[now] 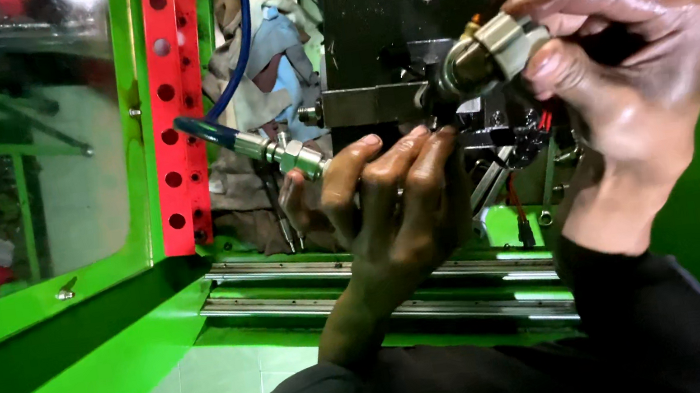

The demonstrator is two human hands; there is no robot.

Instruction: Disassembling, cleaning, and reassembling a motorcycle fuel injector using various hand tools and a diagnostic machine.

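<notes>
Left hand grips metal fitting; right hand pinches grey connector.

I can't see the tip of the metal fitting; my left hand covers it where the fingers wrap around. My right hand hides the rear of the cylindrical part it pinches. The black block runs off the top edge. Behind the clear panel, everything blurs into reflections. The blue hose leaves frame above.

red perforated bar upright | green frame | steel rails | rags behind
</notes>
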